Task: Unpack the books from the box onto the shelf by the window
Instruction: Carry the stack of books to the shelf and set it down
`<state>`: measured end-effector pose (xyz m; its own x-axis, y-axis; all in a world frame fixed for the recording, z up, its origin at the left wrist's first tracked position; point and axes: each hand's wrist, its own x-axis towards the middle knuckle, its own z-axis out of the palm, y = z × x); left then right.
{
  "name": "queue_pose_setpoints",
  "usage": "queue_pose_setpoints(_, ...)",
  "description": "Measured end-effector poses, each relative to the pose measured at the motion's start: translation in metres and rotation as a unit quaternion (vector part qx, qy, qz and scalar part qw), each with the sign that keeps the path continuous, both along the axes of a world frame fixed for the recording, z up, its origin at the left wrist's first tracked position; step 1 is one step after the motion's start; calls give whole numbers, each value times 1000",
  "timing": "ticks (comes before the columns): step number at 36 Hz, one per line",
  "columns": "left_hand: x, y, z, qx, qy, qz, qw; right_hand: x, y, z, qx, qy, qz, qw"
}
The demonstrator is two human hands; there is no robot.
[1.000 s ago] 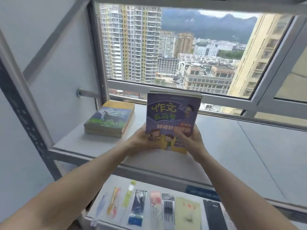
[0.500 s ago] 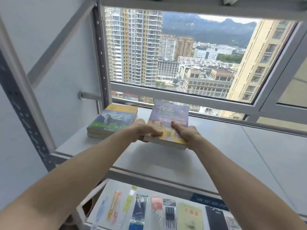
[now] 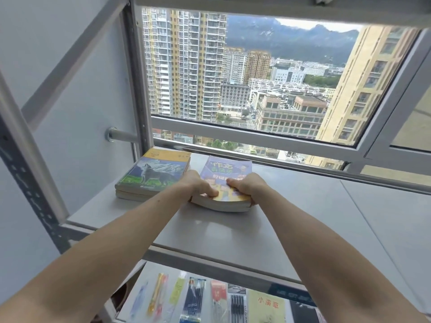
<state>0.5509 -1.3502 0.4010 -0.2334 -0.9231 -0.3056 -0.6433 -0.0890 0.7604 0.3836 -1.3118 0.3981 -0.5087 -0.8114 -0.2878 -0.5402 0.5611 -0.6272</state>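
Observation:
A purple book point(image 3: 227, 169) with a yellow lower cover lies flat on the grey shelf point(image 3: 303, 217) by the window. My left hand point(image 3: 198, 185) grips its near left corner, thumb on the cover. My right hand point(image 3: 247, 186) grips its near right corner the same way. Under the purple cover there seems to be a second book of the same size. To the left, a small stack of books with a wolf cover point(image 3: 155, 173) lies flat on the shelf, close beside the purple book. The box is out of view.
The window frame point(image 3: 256, 138) runs just behind the books. A metal upright point(image 3: 30, 169) and a wall rod point(image 3: 121, 135) stand at the left. On the lower shelf lie packs of pens and stationery point(image 3: 193, 299). The grey shelf stretches bare to the right.
The purple book was held upright facing me, then tipped flat and lowered onto the shelf beside the wolf-cover stack. Both hands still hold its near edge.

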Motion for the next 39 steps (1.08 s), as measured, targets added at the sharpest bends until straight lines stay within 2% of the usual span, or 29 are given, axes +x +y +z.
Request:
queue_pose_setpoints(3, 2, 2, 3, -6, -40, -15, 999, 3, 0, 1, 23, 63, 32, 997)
queue_pose_setpoints(10, -2, 6, 3, -60, -94, -39, 993, 4, 7, 2, 64, 129, 30, 989)
queue_pose_setpoints(18, -4, 14, 4, -98, -126, -53, 986, 10, 13, -1, 59, 142, 20, 988)
queue_pose_setpoints(29, -6, 20, 7, -123, -190, -93, 970, 4, 21, -10, 8, 60, 25, 998)
queue_pose_setpoints(39, -8, 12, 6, -132, -216, -112, 961, 5, 29, -10, 1, 87, 3, 996)
